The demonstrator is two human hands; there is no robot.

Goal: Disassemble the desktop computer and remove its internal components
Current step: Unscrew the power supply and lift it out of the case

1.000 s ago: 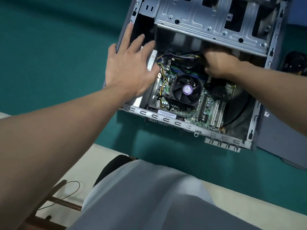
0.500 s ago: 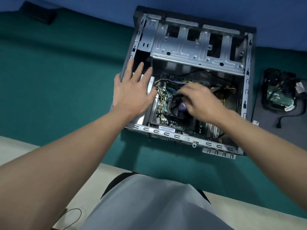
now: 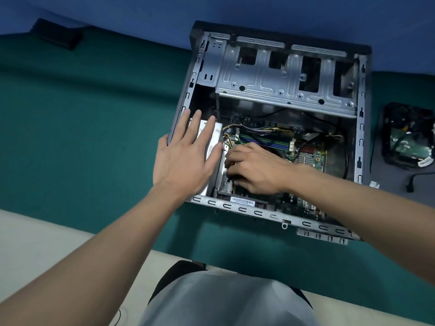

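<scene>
While the computer case (image 3: 259,213) lies on its side, open face up, on the green tabletop (image 3: 82,137), both bare hands are at its left half.

Left grip (image 3: 186,158): palm down, fingers straight and spread, holding nothing. It lies flat across the case's left wall and the silver metal box (image 3: 217,135) just inside that wall. The little finger sits outside the wall.

Right grip (image 3: 256,168): inside the case, just right of the silver box, over the left part of the motherboard (image 3: 310,160). Its fingers are curled downward, tips among the yellow and black wires at the board's left edge. Cannot tell whether they pinch anything; the knuckles hide the contact.

Inside the case:
- drive cage (image 3: 282,83), bare sheet metal, spans the far end;
- memory slots (image 3: 266,141) run across the board just beyond the right grip;
- wire bundle (image 3: 254,130) crosses just beyond the slots;
- barcode label (image 3: 242,200) sits at the near rim, below the right grip.

Outside the case:
- a removed drive (image 3: 407,140) in a black carrier lies to the right, apart from the case wall;
- a flat black object (image 3: 58,36) lies well off to the far left.
</scene>
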